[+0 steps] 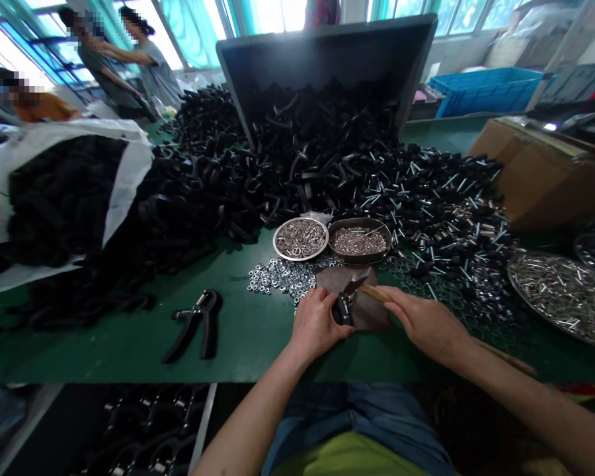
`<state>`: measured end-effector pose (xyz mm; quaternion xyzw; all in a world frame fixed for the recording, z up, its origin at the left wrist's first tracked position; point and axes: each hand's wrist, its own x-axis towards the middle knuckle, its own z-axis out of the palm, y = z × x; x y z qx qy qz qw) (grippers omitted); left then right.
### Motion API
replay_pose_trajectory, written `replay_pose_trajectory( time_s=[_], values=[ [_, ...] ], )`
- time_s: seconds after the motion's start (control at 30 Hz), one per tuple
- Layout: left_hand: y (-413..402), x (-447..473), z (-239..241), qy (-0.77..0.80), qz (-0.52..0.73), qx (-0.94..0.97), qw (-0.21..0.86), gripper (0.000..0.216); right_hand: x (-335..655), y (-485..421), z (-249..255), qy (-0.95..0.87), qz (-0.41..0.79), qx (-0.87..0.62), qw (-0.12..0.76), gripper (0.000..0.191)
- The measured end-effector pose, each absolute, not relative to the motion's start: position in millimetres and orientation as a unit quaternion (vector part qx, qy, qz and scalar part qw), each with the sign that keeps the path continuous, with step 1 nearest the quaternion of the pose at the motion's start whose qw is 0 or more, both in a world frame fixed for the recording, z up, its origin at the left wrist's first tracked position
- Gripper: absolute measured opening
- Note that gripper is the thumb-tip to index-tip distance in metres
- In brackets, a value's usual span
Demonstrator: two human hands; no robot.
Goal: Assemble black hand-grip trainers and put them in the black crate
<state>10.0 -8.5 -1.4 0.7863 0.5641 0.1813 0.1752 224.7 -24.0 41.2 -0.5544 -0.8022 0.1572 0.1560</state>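
My left hand (318, 324) is closed around a black hand-grip part (345, 309) and keeps it on a brown-grey flat plate (374, 316). In my right hand (424, 324) is a hammer (375, 292) with a wooden handle, its metal head just above or against the part; I cannot tell whether they touch. To the left lies a black hand grip exerciser (209, 327) with a spring at its top. Small silver nuts or rings (282, 276) are spread beyond my left hand. Behind the plate stand a round dish (276, 246) and an oval tin (359, 258) of small metal parts.
A grey bin (322, 56) tips out black handles (297, 165). Handles with metal rods (426, 205) lie right, near a tray of metal pins (565, 297) and a cardboard box (550, 175). A white sack (133, 152) stands left. Several people are at the far left.
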Motion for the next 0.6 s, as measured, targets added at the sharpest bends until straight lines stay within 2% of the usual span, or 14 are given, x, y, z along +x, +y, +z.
replay_pose_trajectory(
  time_s=[0.07,0.13,0.27,0.37,0.47,0.53,0.6],
  values=[
    [-9,10,-2,0.560,0.187,0.788,0.174,0.053,223,-25,41,-0.797,0.144,-0.547,0.213,0.036],
    [-10,10,-2,0.560,0.188,0.788,0.173,0.052,222,-27,37,-0.801,0.132,-0.538,0.228,0.037],
    [-11,11,-3,0.569,0.189,0.781,0.176,0.054,241,-31,11,-0.815,0.077,-0.555,0.150,0.036],
    [-11,11,-1,0.591,0.215,0.751,0.201,0.056,277,-31,-10,-0.794,-0.046,-0.589,0.142,0.041],
    [-12,14,5,0.619,0.298,0.678,0.262,0.056,307,-26,-21,-0.779,-0.137,-0.602,0.110,0.041],
    [-15,19,10,0.626,0.359,0.617,0.313,0.057,305,-21,-19,-0.776,-0.147,-0.600,0.129,0.040],
    [-21,29,13,0.624,0.398,0.570,0.358,0.058,283,-18,-11,-0.781,-0.089,-0.587,0.195,0.042]
  ],
)
